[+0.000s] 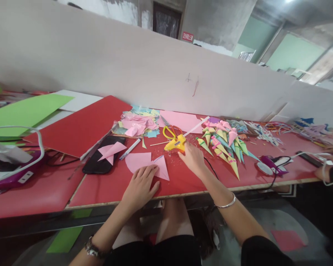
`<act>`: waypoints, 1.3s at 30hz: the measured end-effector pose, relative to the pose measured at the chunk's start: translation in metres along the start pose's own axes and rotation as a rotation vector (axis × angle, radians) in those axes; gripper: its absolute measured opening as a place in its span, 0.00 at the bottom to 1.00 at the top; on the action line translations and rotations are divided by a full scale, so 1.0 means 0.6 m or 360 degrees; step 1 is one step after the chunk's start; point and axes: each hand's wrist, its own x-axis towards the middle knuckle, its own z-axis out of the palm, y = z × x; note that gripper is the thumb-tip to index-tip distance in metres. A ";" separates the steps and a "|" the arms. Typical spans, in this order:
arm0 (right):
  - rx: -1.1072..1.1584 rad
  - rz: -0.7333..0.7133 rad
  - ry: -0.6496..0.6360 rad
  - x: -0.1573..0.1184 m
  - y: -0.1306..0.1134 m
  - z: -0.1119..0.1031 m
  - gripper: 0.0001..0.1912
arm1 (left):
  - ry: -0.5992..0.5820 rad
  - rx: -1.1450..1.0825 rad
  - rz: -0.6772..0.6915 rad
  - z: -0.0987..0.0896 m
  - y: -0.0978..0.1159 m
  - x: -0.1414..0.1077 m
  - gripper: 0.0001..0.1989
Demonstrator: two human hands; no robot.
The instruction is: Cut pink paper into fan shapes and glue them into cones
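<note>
My left hand [140, 186] lies flat, fingers stretched out, on the lower edge of a pink paper piece [138, 159] with a rounded side. A folded pink flap [162, 169] sticks out by its fingertips. My right hand [193, 159] is closed around the handle end of a yellow glue gun [173, 144], whose grip is partly hidden by the fingers. A long white glue stick [197, 126] juts up and to the right from the gun. Right behind the gun lie scissors [169, 132] with yellow and orange handles.
Several small paper cones [222, 147] are heaped to the right. Left are a black phone [100, 164] under pink paper strips, a marker [130, 148] and a red sheet [80, 125]. Paper scraps [137, 123] lie behind. A power strip [274, 165] and another person's hand [323, 173] are far right.
</note>
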 end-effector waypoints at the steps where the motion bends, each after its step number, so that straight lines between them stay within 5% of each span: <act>1: 0.0027 0.0023 0.0035 0.005 0.005 0.003 0.15 | 0.0017 -0.0030 0.0009 0.001 -0.003 0.000 0.21; 8: 0.0209 0.0162 0.0121 0.033 0.065 0.031 0.15 | 0.0359 -0.0043 -0.0235 0.005 -0.026 0.007 0.19; 16: 0.0388 0.0192 0.0084 0.029 0.099 0.061 0.14 | 0.0283 0.0148 -0.0434 0.001 -0.023 0.027 0.14; 23: 0.0476 0.0220 0.0158 -0.002 0.096 0.027 0.20 | 0.0252 0.0090 -0.0388 -0.001 -0.018 0.035 0.16; 29: 0.0222 -0.0104 -0.0058 -0.039 0.071 -0.013 0.18 | 0.0194 0.0032 -0.0345 -0.001 -0.014 0.037 0.12; 39: 0.0154 -0.0184 -0.0256 -0.062 0.069 -0.011 0.17 | 0.0150 0.0007 -0.0345 0.000 -0.017 0.037 0.12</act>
